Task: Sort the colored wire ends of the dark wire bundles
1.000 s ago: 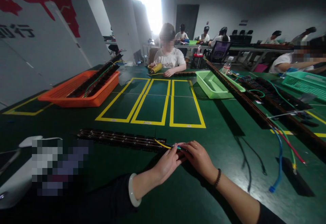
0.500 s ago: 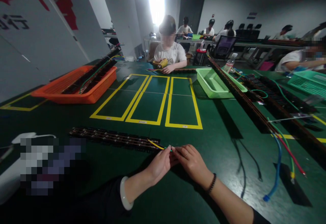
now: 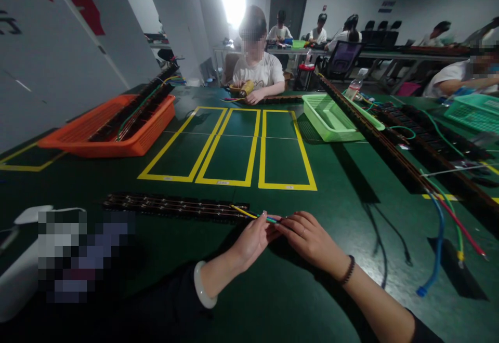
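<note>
Several thin wires (image 3: 244, 211), yellow, green and blue among them, run from the right end of a dark strip with metal rails (image 3: 171, 207) lying on the green table. My left hand (image 3: 251, 241) pinches these wires between thumb and fingers. Close beside it, my right hand (image 3: 307, 236) has its fingers closed around the wires' far part, whose tips the fingers hide. A short stretch of green and blue wire shows between the two hands.
Yellow tape rectangles (image 3: 223, 182) mark the table ahead. An orange basket (image 3: 109, 148) holds dark strips at left. A light green basket (image 3: 331, 130) has a long strip (image 3: 374, 145) across it, with thick cables (image 3: 440, 239) hanging right. A person (image 3: 257, 70) sits opposite.
My right hand has shifted slightly right, and more of the green and blue wire shows between my hands. The view has moved a little.
</note>
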Available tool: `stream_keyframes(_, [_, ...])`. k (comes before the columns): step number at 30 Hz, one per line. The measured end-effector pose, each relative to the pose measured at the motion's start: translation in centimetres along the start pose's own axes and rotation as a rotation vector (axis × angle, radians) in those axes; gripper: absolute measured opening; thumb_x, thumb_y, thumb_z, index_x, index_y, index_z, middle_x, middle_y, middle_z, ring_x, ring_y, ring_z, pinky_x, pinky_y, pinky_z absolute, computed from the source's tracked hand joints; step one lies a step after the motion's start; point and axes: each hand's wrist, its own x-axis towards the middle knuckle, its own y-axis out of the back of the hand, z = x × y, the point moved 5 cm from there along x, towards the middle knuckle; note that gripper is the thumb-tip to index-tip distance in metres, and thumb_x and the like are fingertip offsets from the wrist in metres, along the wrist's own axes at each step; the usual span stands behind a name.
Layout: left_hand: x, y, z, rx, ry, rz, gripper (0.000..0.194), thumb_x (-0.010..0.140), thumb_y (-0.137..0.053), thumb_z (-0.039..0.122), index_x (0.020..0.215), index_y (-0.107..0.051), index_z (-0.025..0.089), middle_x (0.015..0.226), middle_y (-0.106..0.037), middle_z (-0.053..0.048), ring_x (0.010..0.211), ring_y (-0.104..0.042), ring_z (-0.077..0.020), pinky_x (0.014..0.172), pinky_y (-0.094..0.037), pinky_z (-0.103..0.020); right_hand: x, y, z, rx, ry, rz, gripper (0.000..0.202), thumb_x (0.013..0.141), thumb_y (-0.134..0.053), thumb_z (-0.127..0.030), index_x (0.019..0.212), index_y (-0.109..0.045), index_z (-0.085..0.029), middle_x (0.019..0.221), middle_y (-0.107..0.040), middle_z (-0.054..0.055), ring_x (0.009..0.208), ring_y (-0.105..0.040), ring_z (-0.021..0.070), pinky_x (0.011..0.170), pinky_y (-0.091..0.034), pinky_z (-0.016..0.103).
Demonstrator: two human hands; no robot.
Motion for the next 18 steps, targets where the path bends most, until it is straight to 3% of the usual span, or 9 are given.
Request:
stream_keyframes(4, [0.0, 0.0, 0.0, 0.002, 0.005, -0.001, 0.033, 0.091, -0.044, 0.035, 0.092, -0.063, 0.008, 0.096, -0.065, -0.014, 0.098, -0.058, -0.0205, 0.095, -0.04, -0.037, 0.0, 0.3, 0.1, -0.037, 0.033, -0.048, 0.036, 0.091, -0.04, -0.01, 0.125, -0.051, -0.013, 0.114, -0.061, 0.012, 0.103, -0.056, 0.0205, 0.093, -0.047, 0.041])
stream_keyframes(11, [0.1, 0.2, -0.1, 0.023, 0.021, 0.027, 0.029, 0.089, -0.049, 0.032, 0.096, -0.064, 0.008, 0.095, -0.066, -0.014, 0.099, -0.058, -0.0214, 0.094, -0.04, -0.036, -0.2, -0.4, -0.1, -0.19, 0.115, -0.072, 0.035, 0.089, -0.046, -0.008, 0.122, -0.054, -0.016, 0.114, -0.061, 0.012, 0.097, -0.058, 0.019, 0.089, -0.048, 0.04])
stream_keyframes(18, [-0.2, 0.0, 0.1, 0.026, 0.02, -0.04, 0.032, 0.089, -0.048, 0.034, 0.093, -0.065, 0.007, 0.097, -0.066, -0.015, 0.103, -0.057, -0.0231, 0.094, -0.04, -0.038, -1.2, -0.5, -0.1, -0.252, 0.227, -0.029, 0.03, 0.09, -0.048, -0.013, 0.117, -0.058, -0.02, 0.117, -0.06, 0.008, 0.104, -0.056, 0.0184, 0.091, -0.047, 0.038])
